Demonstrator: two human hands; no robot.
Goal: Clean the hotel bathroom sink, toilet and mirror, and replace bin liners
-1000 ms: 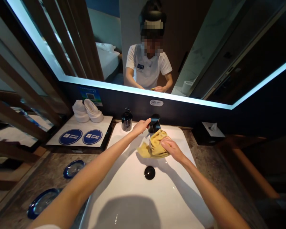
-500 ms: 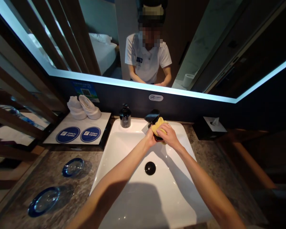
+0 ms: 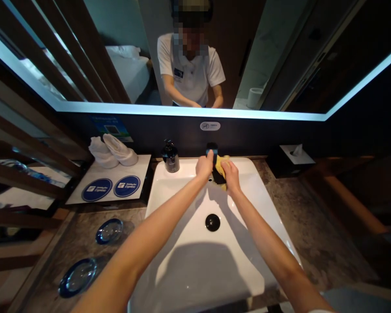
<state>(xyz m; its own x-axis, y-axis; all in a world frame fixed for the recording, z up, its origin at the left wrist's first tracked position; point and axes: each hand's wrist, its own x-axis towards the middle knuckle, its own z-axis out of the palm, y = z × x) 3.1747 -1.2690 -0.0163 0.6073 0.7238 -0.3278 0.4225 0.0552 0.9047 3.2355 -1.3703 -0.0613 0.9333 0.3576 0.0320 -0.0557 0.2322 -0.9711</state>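
A black faucet [image 3: 219, 178] rises from the back edge of the white sink [image 3: 182, 213], with its handle [image 3: 211, 147] standing up. My left hand [image 3: 203, 168] is closed at the faucet's left side, its thumb against the handle. On the other side, my right hand [image 3: 232, 174] grips a yellow cloth [image 3: 222, 162] and presses it to the faucet's right side. Part of the cloth hangs below the spout. Lower in the basin sits the round black drain stopper [image 3: 212, 222].
A black soap dispenser [image 3: 171, 157] stands on the sink's back left corner. Left of it, a tray [image 3: 140, 167] holds rolled white towels [image 3: 112, 152] and blue coasters. Two upturned glasses [image 3: 80, 278] rest on the stone counter. A tissue box [image 3: 289, 161] sits at right, beneath the lit mirror [image 3: 195, 111].
My left hand has shifted from the cloth up to the handle's left side. The handle, earlier slanted, now stands straight. My right hand has moved with the cloth to the faucet's right side.
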